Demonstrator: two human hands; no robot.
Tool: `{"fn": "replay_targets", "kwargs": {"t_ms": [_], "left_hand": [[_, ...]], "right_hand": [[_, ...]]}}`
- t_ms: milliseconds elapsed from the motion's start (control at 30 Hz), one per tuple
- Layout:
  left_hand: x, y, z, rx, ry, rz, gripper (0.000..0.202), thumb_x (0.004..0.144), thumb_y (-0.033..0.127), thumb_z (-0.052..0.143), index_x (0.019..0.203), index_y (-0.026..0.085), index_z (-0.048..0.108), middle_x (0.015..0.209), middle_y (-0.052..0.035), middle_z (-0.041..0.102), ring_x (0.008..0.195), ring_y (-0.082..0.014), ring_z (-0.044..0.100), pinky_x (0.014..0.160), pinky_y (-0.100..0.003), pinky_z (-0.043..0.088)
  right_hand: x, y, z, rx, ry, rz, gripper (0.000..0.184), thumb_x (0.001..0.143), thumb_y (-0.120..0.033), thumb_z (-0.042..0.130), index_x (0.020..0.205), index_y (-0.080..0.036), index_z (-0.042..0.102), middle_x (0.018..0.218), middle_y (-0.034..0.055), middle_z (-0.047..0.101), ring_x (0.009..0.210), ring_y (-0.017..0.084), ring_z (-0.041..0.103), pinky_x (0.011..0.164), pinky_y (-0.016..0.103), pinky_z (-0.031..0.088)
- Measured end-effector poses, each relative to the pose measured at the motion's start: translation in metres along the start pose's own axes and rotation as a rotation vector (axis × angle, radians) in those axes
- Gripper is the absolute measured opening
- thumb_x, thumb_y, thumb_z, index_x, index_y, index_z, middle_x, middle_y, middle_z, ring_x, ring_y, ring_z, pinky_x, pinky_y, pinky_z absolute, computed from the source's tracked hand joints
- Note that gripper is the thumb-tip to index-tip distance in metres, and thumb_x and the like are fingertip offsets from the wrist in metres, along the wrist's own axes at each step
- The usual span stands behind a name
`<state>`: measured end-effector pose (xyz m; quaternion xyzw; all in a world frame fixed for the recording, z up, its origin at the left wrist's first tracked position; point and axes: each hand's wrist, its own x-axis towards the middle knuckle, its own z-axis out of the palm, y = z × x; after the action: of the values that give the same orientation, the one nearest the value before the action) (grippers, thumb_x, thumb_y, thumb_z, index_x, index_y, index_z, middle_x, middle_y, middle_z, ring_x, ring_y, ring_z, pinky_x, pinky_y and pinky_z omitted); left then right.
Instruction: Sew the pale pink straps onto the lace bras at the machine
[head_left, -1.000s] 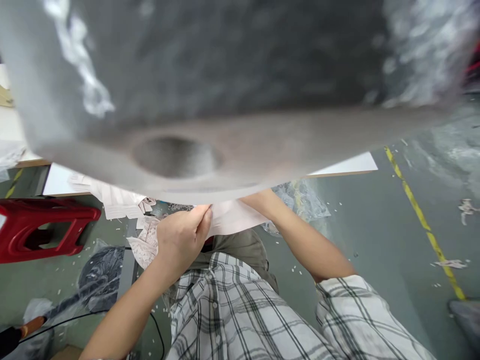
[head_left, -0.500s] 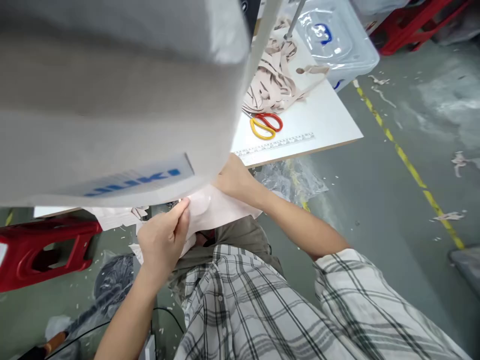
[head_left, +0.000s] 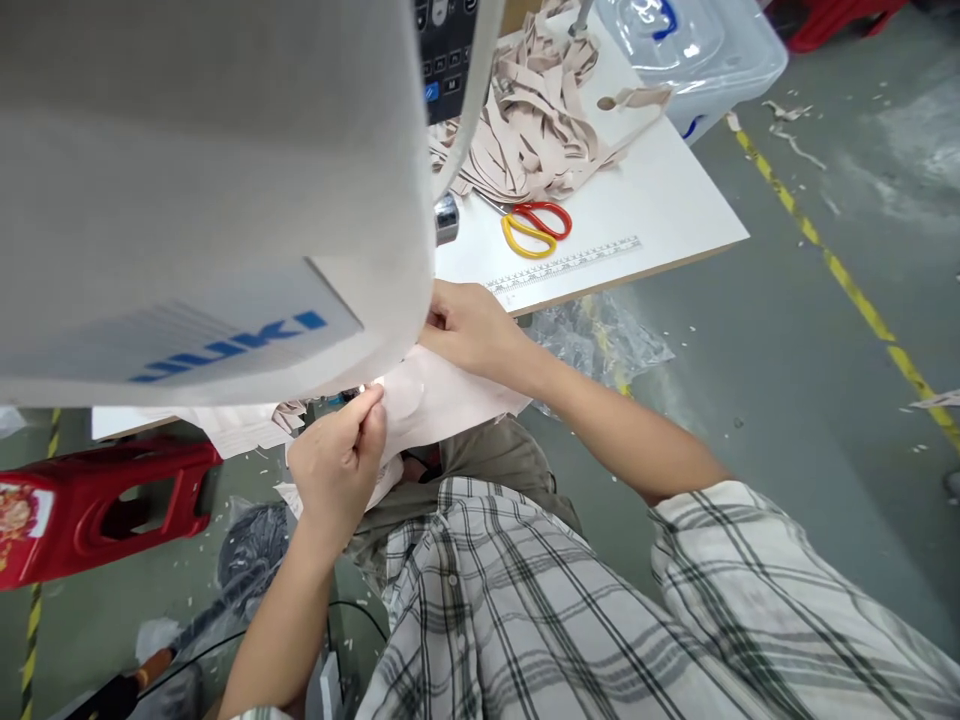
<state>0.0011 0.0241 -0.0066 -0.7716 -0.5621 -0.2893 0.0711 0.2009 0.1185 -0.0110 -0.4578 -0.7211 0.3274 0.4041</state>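
A pale pink fabric piece (head_left: 442, 400) hangs off the front edge of the white sewing table (head_left: 660, 215), under the grey head of the sewing machine (head_left: 210, 180). My left hand (head_left: 341, 460) pinches the near edge of this fabric, fingers closed. My right hand (head_left: 469, 325) rests on the fabric at the table's edge, fingers curled on it; the fingertips are partly hidden under the machine head.
Red and yellow scissors (head_left: 534, 225) lie on the table beside a heap of beige fabric strips (head_left: 525, 120) and a printed ruler (head_left: 570, 268). A clear plastic box (head_left: 694, 45) stands beyond. A red stool (head_left: 97, 505) sits at left; yellow floor tape (head_left: 855, 290) at right.
The view has swung down and away from a blurred close surface, so the machine head, table and scissors now show. Both hands stay on the pink fabric, shifted slightly.
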Motion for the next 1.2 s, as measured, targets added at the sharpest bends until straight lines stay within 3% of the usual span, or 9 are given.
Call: {"fn": "replay_targets", "kwargs": {"t_ms": [367, 633, 733, 833, 1000, 1100, 1167, 1200], "left_hand": [[0.007, 0.01, 0.004, -0.012, 0.01, 0.047, 0.02, 0.094, 0.027, 0.06, 0.101, 0.02, 0.078, 0.087, -0.0027, 0.079, 0.067, -0.012, 0.07, 0.061, -0.021, 0.044], [0.007, 0.013, 0.004, -0.068, -0.008, 0.02, 0.021, 0.092, 0.024, 0.061, 0.104, 0.02, 0.078, 0.095, -0.0038, 0.079, 0.077, -0.0146, 0.073, 0.068, -0.021, 0.05], [0.007, 0.011, -0.001, -0.135, -0.057, -0.048, 0.022, 0.093, 0.026, 0.059, 0.106, 0.02, 0.077, 0.099, -0.0039, 0.079, 0.084, -0.016, 0.074, 0.072, -0.022, 0.052], [0.007, 0.01, -0.009, -0.253, -0.142, -0.12, 0.023, 0.094, 0.027, 0.057, 0.106, 0.02, 0.077, 0.101, -0.0035, 0.078, 0.089, -0.0168, 0.074, 0.076, -0.022, 0.054], [0.0, 0.002, -0.029, -0.457, -0.285, -0.234, 0.022, 0.092, 0.029, 0.059, 0.1, 0.022, 0.078, 0.098, -0.0026, 0.079, 0.085, -0.0165, 0.074, 0.069, -0.021, 0.054], [-0.024, -0.024, -0.038, -0.577, -0.38, -0.328, 0.02, 0.088, 0.033, 0.064, 0.095, 0.022, 0.079, 0.096, -0.0041, 0.079, 0.085, -0.0178, 0.072, 0.072, -0.023, 0.054], [-0.05, -0.047, -0.035, -0.654, -0.395, -0.483, 0.022, 0.082, 0.038, 0.07, 0.089, 0.02, 0.079, 0.094, -0.0064, 0.078, 0.087, -0.0201, 0.072, 0.076, -0.026, 0.054], [-0.063, -0.058, -0.03, -0.691, -0.356, -0.624, 0.026, 0.079, 0.042, 0.071, 0.088, 0.018, 0.078, 0.095, -0.0079, 0.078, 0.089, -0.0212, 0.071, 0.078, -0.027, 0.054]], "right_hand": [[-0.002, 0.011, -0.009, 0.001, 0.018, -0.029, 0.016, 0.09, -0.032, 0.058, 0.087, -0.018, 0.065, 0.066, -0.0041, 0.057, 0.062, 0.01, 0.048, 0.063, 0.025, 0.029], [-0.007, 0.018, -0.021, -0.068, 0.023, -0.078, 0.02, 0.093, -0.034, 0.055, 0.087, -0.018, 0.065, 0.069, -0.0028, 0.06, 0.063, 0.01, 0.049, 0.063, 0.025, 0.029], [-0.014, 0.018, -0.021, -0.105, 0.003, -0.095, 0.024, 0.094, -0.036, 0.053, 0.085, -0.017, 0.066, 0.068, -0.0014, 0.06, 0.063, 0.011, 0.05, 0.062, 0.025, 0.029], [-0.029, 0.009, -0.017, 0.005, -0.056, -0.026, 0.024, 0.093, -0.036, 0.055, 0.084, -0.017, 0.068, 0.068, -0.0014, 0.061, 0.062, 0.01, 0.051, 0.061, 0.024, 0.032], [-0.071, 0.0, -0.007, 0.188, -0.145, 0.082, 0.023, 0.092, -0.037, 0.057, 0.086, -0.019, 0.069, 0.073, -0.0008, 0.063, 0.062, 0.01, 0.051, 0.058, 0.023, 0.036], [-0.094, 0.031, 0.001, 0.151, -0.186, 0.068, 0.027, 0.094, -0.044, 0.054, 0.097, -0.021, 0.069, 0.089, 0.0039, 0.068, 0.076, 0.015, 0.059, 0.068, 0.027, 0.044], [-0.107, 0.07, 0.007, 0.026, -0.139, 0.136, 0.034, 0.091, -0.048, 0.055, 0.111, -0.022, 0.065, 0.112, 0.01, 0.066, 0.103, 0.023, 0.06, 0.091, 0.035, 0.046], [-0.113, 0.092, 0.011, -0.057, -0.087, 0.239, 0.041, 0.089, -0.05, 0.057, 0.117, -0.02, 0.062, 0.124, 0.0135, 0.061, 0.117, 0.027, 0.054, 0.102, 0.04, 0.041]]}}
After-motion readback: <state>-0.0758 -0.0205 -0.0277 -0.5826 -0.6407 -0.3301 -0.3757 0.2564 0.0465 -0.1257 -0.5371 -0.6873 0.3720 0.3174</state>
